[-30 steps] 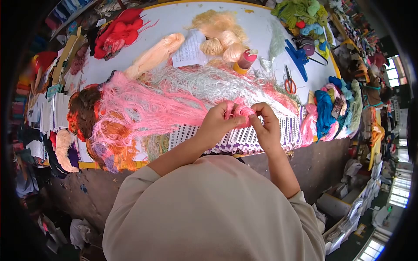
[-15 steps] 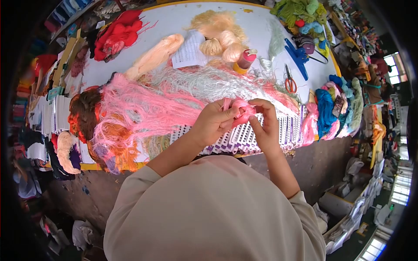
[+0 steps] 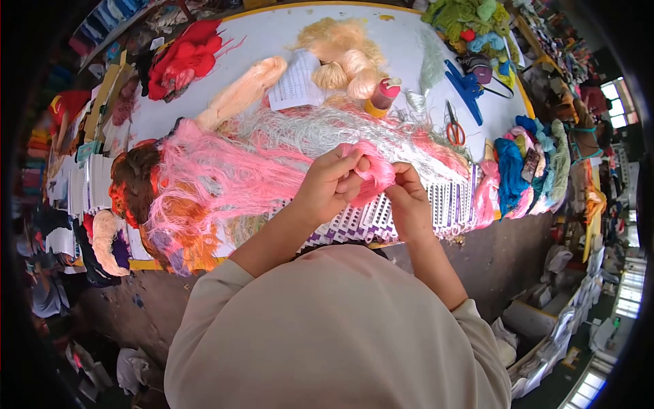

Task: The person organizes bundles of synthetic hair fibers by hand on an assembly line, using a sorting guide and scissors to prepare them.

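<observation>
A small bundle of pink thread [image 3: 371, 178] is held up between my two hands over the near part of the table. My left hand [image 3: 330, 183] is closed round its left side, with the thread looped about the fingers. At the bundle's right edge, my right hand [image 3: 410, 204] pinches with thumb and forefinger. Loose pink thread [image 3: 225, 170] spreads across the table to the left. Just below the hands lies a row of white cards with punched holes [image 3: 368, 221]. Pale grey-white thread [image 3: 300, 129] lies behind them.
Beyond the thread are a peach skein [image 3: 242, 88], a printed sheet [image 3: 298, 82], cream thread balls [image 3: 354, 65] and a red-and-yellow bottle [image 3: 383, 99]. Orange-handled scissors [image 3: 454, 129] and a blue clamp-like tool [image 3: 465, 88] lie right. Blue skeins [image 3: 509, 177] hang at the right edge.
The pink bundle has spread out larger between my hands. My left hand has shifted slightly left, and my right hand has turned and moved a little down.
</observation>
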A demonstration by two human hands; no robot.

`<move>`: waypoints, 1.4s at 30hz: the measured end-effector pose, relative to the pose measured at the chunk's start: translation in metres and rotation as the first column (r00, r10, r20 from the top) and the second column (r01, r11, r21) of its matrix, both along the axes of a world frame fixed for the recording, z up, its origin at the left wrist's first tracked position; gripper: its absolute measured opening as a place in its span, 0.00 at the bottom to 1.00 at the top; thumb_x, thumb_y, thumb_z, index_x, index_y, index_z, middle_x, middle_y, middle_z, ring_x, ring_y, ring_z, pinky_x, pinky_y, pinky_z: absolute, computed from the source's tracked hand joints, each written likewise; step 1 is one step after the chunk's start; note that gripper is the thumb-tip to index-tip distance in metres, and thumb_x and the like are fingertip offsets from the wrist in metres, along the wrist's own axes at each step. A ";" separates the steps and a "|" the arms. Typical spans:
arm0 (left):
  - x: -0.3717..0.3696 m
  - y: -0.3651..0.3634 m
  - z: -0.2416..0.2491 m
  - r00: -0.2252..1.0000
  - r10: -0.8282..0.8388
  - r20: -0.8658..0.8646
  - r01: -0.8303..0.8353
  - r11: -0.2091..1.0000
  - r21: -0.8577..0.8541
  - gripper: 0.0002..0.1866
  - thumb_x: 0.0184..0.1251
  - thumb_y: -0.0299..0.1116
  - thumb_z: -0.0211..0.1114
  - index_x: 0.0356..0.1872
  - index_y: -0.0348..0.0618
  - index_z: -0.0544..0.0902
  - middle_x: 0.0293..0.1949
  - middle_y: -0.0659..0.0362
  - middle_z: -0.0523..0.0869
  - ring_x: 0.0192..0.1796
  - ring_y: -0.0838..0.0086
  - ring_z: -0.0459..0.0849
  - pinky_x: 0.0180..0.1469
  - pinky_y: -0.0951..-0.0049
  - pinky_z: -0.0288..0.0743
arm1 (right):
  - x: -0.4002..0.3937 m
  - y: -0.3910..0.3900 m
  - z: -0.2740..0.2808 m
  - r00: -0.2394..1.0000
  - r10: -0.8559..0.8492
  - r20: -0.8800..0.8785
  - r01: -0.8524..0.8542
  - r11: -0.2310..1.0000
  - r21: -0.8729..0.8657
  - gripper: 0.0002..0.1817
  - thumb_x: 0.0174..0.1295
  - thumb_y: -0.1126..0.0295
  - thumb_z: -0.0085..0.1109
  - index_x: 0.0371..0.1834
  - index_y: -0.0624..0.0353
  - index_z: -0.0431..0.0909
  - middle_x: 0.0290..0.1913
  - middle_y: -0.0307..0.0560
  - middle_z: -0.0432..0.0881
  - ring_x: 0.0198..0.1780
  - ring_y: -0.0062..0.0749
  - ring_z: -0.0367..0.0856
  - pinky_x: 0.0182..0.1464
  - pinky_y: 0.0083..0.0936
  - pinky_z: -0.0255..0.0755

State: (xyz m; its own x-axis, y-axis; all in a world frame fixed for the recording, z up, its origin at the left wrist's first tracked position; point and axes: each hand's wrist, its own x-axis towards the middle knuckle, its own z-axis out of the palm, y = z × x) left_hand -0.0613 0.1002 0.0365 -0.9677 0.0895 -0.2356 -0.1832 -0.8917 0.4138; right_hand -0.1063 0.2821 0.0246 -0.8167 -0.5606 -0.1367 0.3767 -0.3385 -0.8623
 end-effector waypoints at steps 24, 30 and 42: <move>-0.029 -0.026 0.062 0.954 -0.299 -0.005 0.157 0.513 -0.844 0.09 0.63 0.36 0.70 0.33 0.41 0.82 0.28 0.66 0.83 0.25 0.86 0.73 0.28 0.81 0.65 | -0.030 -0.013 0.049 0.940 0.176 -0.292 -0.070 0.938 0.339 0.20 0.61 0.83 0.55 0.57 0.62 0.71 0.51 0.40 0.78 0.53 0.21 0.75 0.56 0.19 0.68; -0.039 -0.052 0.056 0.838 -0.545 -0.032 0.166 0.310 -0.936 0.09 0.59 0.31 0.72 0.33 0.36 0.82 0.26 0.67 0.78 0.31 0.83 0.76 0.34 0.79 0.71 | -0.054 0.005 0.048 0.978 0.202 0.046 -0.199 0.978 -0.055 0.12 0.62 0.78 0.58 0.49 0.63 0.76 0.31 0.37 0.82 0.32 0.15 0.77 0.37 0.14 0.70; -0.045 -0.044 0.077 0.907 -0.418 -0.044 0.238 0.597 -0.766 0.09 0.65 0.33 0.68 0.39 0.37 0.84 0.31 0.60 0.86 0.28 0.85 0.77 0.27 0.84 0.66 | -0.042 -0.010 0.067 0.897 0.248 -0.365 -0.193 0.964 0.181 0.30 0.56 0.78 0.57 0.65 0.57 0.66 0.64 0.42 0.70 0.71 0.32 0.63 0.71 0.29 0.56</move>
State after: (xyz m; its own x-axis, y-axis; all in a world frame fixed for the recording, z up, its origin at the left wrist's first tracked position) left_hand -0.1059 0.0558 0.1137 -0.9383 0.2970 -0.1773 -0.2352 -0.1721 0.9566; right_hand -0.1481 0.2719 0.0912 -0.6792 -0.7304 0.0721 0.0607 -0.1538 -0.9862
